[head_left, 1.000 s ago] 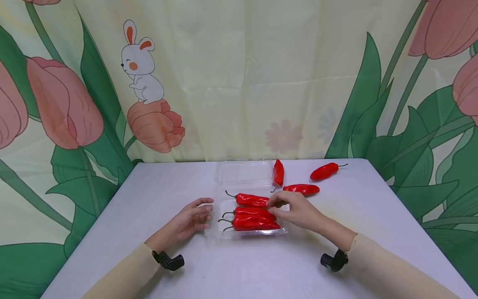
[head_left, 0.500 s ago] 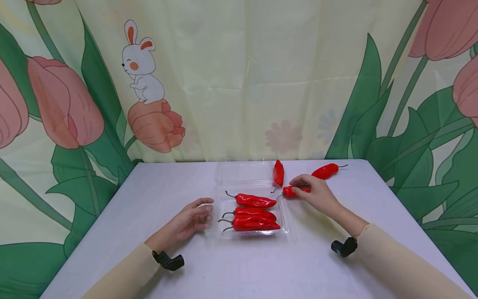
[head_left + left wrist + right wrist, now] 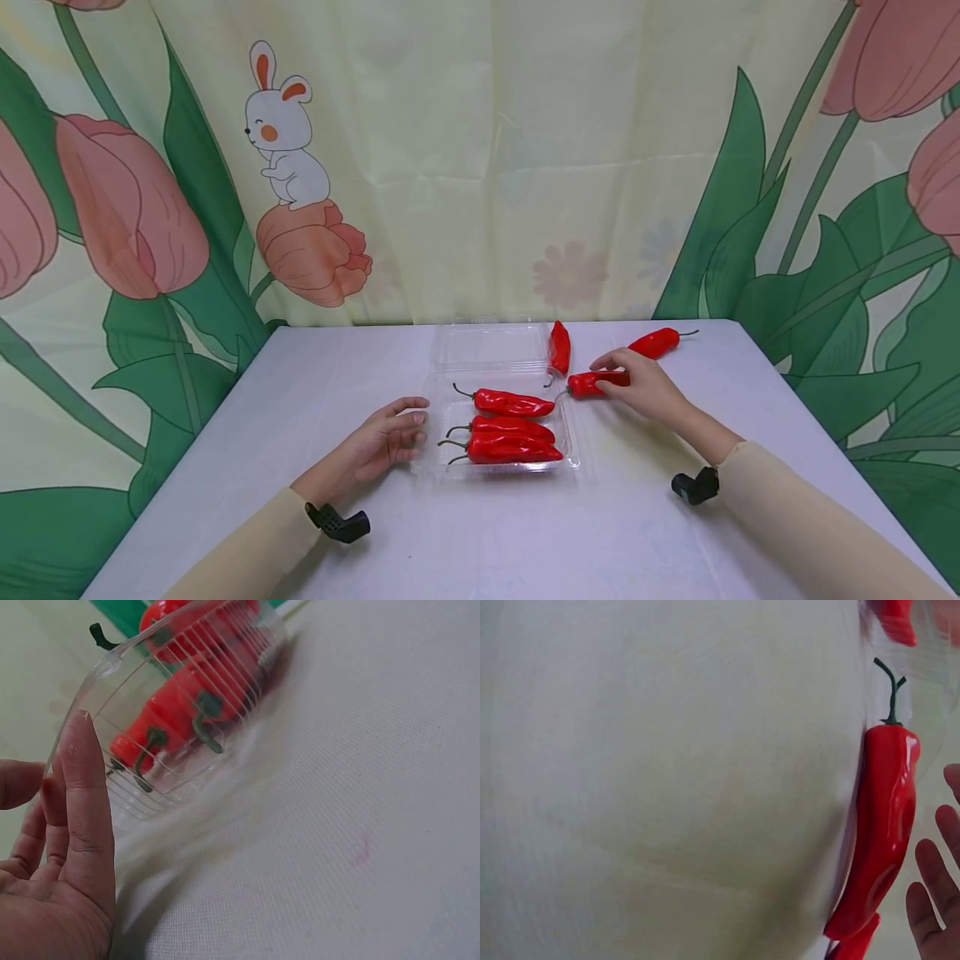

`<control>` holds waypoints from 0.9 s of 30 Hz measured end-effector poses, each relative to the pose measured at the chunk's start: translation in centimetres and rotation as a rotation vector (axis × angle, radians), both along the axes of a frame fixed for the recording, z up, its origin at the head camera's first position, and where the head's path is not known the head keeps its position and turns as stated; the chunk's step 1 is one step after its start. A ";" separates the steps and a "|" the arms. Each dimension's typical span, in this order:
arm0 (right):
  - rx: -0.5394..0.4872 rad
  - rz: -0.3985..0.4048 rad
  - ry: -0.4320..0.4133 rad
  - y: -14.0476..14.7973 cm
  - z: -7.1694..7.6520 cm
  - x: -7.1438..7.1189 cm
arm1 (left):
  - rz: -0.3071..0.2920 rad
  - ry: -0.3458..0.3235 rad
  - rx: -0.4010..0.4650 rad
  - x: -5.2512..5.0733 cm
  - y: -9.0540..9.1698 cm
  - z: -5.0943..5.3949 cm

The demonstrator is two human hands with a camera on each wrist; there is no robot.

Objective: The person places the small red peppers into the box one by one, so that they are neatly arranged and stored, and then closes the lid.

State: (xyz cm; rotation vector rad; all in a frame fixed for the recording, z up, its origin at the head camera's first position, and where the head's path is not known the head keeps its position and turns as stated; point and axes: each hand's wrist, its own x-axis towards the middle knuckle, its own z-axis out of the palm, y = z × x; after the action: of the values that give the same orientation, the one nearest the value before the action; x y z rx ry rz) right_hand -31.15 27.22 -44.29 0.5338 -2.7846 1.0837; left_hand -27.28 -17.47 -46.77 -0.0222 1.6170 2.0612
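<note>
A clear plastic container [image 3: 572,450] holds several red peppers [image 3: 512,403] with green stems. My left hand [image 3: 386,440] is at its left side; in the left wrist view, the hand [image 3: 79,847] has a straight finger against the clear wall, and the thumb tip is near the rim. Over a red pepper [image 3: 583,385] lying right of the container is my right hand [image 3: 648,390]. The right wrist view shows that pepper [image 3: 881,825] and the extended fingers [image 3: 930,870] with a gap between them.
The container's clear lid [image 3: 491,346] lies raised or folded back behind it. One red pepper [image 3: 559,347] is beside the lid, and another [image 3: 656,342] lies farther right, near the table's back edge. A patterned curtain [image 3: 480,167] hangs behind.
My right hand has moved from the peppers in the container back and right to the loose pepper, which has turned slightly. The left hand has stayed put.
</note>
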 end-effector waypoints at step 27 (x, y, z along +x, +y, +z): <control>0.087 -0.064 -0.064 0.9 -1.3 -0.9 | -0.002 0.004 0.005 0.1 -0.1 -0.2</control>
State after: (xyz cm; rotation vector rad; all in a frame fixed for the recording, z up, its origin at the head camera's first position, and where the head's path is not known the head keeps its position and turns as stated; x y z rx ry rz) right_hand -32.01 28.16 -45.58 0.4225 -2.8939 0.9883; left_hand -27.20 -17.58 -46.94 -0.0144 1.6135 2.0658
